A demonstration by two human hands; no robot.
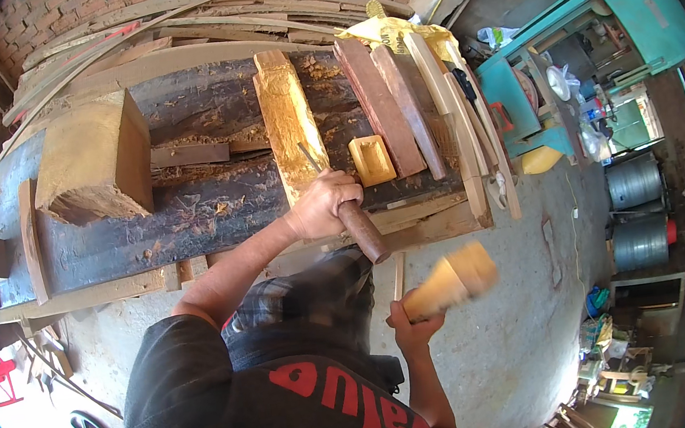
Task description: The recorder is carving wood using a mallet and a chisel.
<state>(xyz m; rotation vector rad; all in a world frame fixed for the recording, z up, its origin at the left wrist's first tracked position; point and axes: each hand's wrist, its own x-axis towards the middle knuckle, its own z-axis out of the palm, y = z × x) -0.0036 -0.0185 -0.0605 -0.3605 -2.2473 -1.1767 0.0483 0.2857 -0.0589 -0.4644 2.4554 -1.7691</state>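
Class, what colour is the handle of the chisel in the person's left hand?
Dark reddish-brown, seen in the head view: the chisel handle sticks out below the left hand.

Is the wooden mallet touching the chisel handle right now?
No. The mallet in the right hand is apart from the chisel held by the left hand.
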